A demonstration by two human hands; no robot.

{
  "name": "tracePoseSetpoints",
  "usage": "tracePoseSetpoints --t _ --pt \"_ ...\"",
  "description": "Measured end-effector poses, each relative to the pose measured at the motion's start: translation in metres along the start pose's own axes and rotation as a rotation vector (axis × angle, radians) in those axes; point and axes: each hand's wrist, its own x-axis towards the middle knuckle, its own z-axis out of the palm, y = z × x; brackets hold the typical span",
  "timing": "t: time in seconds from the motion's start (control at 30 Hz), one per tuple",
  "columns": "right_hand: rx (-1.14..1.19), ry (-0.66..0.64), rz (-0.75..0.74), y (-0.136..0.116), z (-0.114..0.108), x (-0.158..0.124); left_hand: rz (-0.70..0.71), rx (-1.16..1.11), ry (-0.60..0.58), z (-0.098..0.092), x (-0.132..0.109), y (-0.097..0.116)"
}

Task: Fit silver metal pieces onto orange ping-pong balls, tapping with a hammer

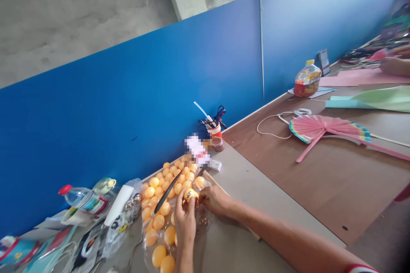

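My left hand [185, 222] is closed on an orange ping-pong ball [191, 194], thumb and fingers around it. A dark and silvery mark shows on that ball. Just to its right, my right hand [214, 200] has its fingers pinched together close to the ball; what they hold, if anything, is hidden. Many more orange balls [159, 257] lie in a clear plastic bag [145, 226] under and left of my hands. A pair of dark tweezers [168, 193] lies slantwise across the bag. Small shiny bits [203, 221] show beneath my right hand.
Left of the bag are a red-capped bottle [85, 200], a white roll [119, 205] and plastic bags. Behind stands a cup of tools [214, 130] against the blue partition [128, 115]. To the right lie a pink paper fan [326, 128], a jug [307, 80] and another person's hand [395, 66].
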Motion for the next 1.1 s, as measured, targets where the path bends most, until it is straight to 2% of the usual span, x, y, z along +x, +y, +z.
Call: tracePoseSetpoints --t 0.13,0.27,0.53,0.7,0.8,0.97,1.1 --pt "-0.141 -0.023 0.006 -0.003 -0.002 -0.002 0.0 0.0 -0.008 0.0 0.0 0.0" --pt "-0.084 -0.057 0.018 -0.012 -0.009 -0.002 0.005 -0.008 -0.015 0.0 -0.002 0.002" --pt "0.298 -0.016 0.273 -0.021 -0.02 0.004 -0.034 -0.028 -0.018 0.0 -0.002 0.005" --pt "0.42 0.096 0.332 -0.023 -0.019 0.007 -0.027 -0.044 -0.015 0.001 -0.002 0.005" --pt "0.591 0.134 0.318 -0.024 -0.019 0.007 -0.037 -0.052 -0.016 0.001 -0.002 0.005" --pt "0.901 0.086 0.267 -0.025 -0.02 0.005 -0.054 -0.11 -0.061 0.0 -0.004 0.012" --pt "1.075 -0.037 0.254 -0.025 -0.024 0.004 -0.087 -0.195 -0.101 0.0 -0.007 0.021"
